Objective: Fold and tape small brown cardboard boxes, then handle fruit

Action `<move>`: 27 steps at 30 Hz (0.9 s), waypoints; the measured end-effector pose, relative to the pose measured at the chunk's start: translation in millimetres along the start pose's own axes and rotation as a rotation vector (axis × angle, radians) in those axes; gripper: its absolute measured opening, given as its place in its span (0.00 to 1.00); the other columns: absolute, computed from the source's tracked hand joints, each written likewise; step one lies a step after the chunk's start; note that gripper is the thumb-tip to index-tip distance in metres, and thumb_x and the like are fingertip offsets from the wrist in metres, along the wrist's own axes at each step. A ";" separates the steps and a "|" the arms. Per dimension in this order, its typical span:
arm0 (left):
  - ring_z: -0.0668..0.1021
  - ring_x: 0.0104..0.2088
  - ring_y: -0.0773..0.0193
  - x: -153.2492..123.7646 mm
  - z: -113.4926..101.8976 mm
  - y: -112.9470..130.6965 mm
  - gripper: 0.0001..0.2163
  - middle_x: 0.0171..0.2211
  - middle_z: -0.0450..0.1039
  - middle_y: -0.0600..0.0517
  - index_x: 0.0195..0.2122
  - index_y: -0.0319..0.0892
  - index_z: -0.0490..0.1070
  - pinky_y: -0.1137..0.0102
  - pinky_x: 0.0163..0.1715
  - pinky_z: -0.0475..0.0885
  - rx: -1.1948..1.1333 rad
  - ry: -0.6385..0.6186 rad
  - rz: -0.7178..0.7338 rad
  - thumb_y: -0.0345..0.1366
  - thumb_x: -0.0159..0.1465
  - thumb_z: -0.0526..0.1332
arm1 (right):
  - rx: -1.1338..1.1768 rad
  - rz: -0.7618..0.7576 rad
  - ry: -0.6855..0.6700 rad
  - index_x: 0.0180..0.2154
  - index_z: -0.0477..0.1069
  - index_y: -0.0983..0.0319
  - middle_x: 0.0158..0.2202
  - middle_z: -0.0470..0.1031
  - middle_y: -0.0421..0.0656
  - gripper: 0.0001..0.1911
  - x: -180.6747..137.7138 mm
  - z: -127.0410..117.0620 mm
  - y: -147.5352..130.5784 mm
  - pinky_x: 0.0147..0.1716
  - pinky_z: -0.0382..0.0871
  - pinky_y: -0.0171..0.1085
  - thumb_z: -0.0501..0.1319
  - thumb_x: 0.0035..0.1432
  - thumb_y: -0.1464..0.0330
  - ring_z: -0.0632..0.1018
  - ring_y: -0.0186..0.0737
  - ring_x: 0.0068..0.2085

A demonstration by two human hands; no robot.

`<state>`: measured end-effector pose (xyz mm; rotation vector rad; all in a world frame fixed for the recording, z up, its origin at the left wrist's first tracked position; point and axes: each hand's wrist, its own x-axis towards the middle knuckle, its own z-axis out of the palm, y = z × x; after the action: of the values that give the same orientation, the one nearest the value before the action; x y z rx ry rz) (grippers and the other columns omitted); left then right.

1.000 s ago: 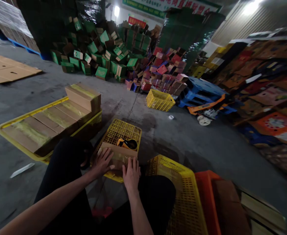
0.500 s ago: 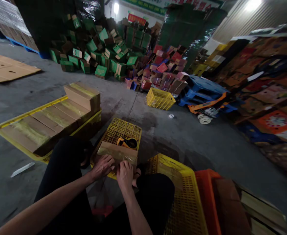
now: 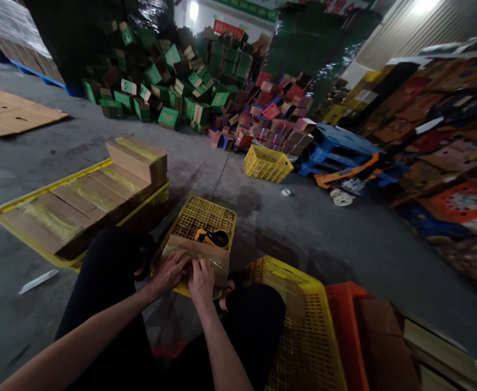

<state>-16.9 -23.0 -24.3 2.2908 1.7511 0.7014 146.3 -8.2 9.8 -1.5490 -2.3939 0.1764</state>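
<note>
A small cardboard box (image 3: 220,264) with clear tape across its top lies on a yellow plastic crate (image 3: 199,212) between my knees. My left hand (image 3: 173,270) is on the box's left part with its fingers bent over it. Close beside it, my right hand (image 3: 201,279) grips the near side of the same box, fingers curled on the taped surface. The fingertips are partly hidden, and what they pinch there is unclear. Just beyond the box, an orange and black tape dispenser (image 3: 212,237) rests on the crate.
Taped cardboard boxes (image 3: 95,198) fill a yellow crate at my left. On the right stand another yellow crate (image 3: 311,326) and an orange crate (image 3: 346,326) near cardboard. Farther off are a yellow basket (image 3: 267,164), a pallet jack (image 3: 346,182) and heaps of green boxes (image 3: 169,118).
My right hand has slid left along the box, closer to my left hand. My left hand has shifted slightly up over the box. The box and tape dispenser stay in place.
</note>
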 end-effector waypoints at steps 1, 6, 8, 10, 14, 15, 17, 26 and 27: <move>0.69 0.59 0.49 -0.6 2.3 -0.9 0.21 0.62 0.66 0.42 0.60 0.44 0.68 0.58 0.54 0.66 0.010 0.005 -0.013 0.30 0.65 0.56 | 0.002 -0.007 0.006 0.51 0.73 0.58 0.48 0.74 0.48 0.15 0.1 0.7 -0.6 0.47 0.66 0.43 0.58 0.63 0.72 0.73 0.48 0.48; 0.64 0.65 0.50 -1.8 6.9 -3.6 0.23 0.68 0.60 0.45 0.64 0.49 0.65 0.55 0.61 0.60 0.105 0.015 -0.065 0.35 0.68 0.56 | -0.019 -0.018 0.053 0.60 0.69 0.57 0.58 0.71 0.49 0.19 3.4 6.1 0.7 0.56 0.64 0.46 0.53 0.70 0.67 0.70 0.48 0.56; 0.63 0.66 0.50 -1.5 6.9 -4.0 0.23 0.69 0.58 0.45 0.65 0.51 0.64 0.53 0.61 0.59 0.149 0.007 -0.079 0.38 0.68 0.56 | -0.026 -0.015 0.064 0.62 0.67 0.57 0.61 0.68 0.49 0.21 4.7 8.9 2.8 0.59 0.62 0.49 0.52 0.71 0.65 0.68 0.48 0.60; 0.61 0.68 0.48 -1.2 6.7 -4.5 0.24 0.70 0.56 0.45 0.66 0.52 0.63 0.52 0.62 0.58 0.180 0.000 -0.092 0.41 0.69 0.56 | -0.042 0.002 0.066 0.64 0.65 0.57 0.65 0.65 0.50 0.22 5.0 11.9 5.4 0.62 0.59 0.52 0.52 0.71 0.63 0.65 0.50 0.64; 0.59 0.69 0.43 -0.5 5.8 -6.2 0.25 0.71 0.53 0.43 0.67 0.52 0.62 0.49 0.61 0.59 0.214 -0.005 -0.141 0.49 0.70 0.55 | -0.079 0.054 0.028 0.67 0.60 0.55 0.70 0.57 0.50 0.25 4.1 16.6 11.1 0.65 0.53 0.61 0.51 0.71 0.61 0.58 0.54 0.70; 0.59 0.69 0.43 -0.2 5.5 -7.0 0.26 0.71 0.52 0.42 0.67 0.52 0.62 0.48 0.60 0.59 0.219 -0.008 -0.153 0.51 0.69 0.55 | -0.084 0.066 0.019 0.68 0.58 0.55 0.71 0.55 0.49 0.26 3.9 17.2 12.6 0.65 0.52 0.62 0.51 0.71 0.61 0.57 0.55 0.70; 0.59 0.69 0.43 0.1 5.1 -9.0 0.28 0.72 0.51 0.41 0.68 0.52 0.60 0.48 0.59 0.61 0.223 -0.014 -0.172 0.54 0.69 0.54 | -0.091 0.097 0.014 0.68 0.57 0.54 0.72 0.53 0.49 0.27 3.8 17.4 16.1 0.65 0.50 0.65 0.51 0.71 0.61 0.56 0.56 0.71; 0.58 0.68 0.40 0.5 2.3 -13.2 0.31 0.73 0.45 0.39 0.70 0.49 0.57 0.48 0.54 0.66 0.216 -0.025 -0.267 0.56 0.69 0.53 | -0.133 0.285 0.019 0.69 0.55 0.64 0.72 0.51 0.58 0.31 3.2 9.2 41.9 0.62 0.56 0.63 0.48 0.71 0.57 0.55 0.63 0.70; 0.58 0.68 0.39 0.2 1.7 -12.8 0.31 0.73 0.45 0.39 0.70 0.49 0.57 0.48 0.54 0.66 0.212 -0.031 -0.269 0.56 0.69 0.53 | -0.137 0.293 0.014 0.69 0.54 0.66 0.72 0.50 0.59 0.32 2.0 8.4 44.2 0.63 0.57 0.61 0.48 0.71 0.57 0.55 0.62 0.71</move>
<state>-27.1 -18.8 -31.0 2.1138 2.1550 0.4468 181.6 12.4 -9.1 -1.9533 -2.1969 0.0611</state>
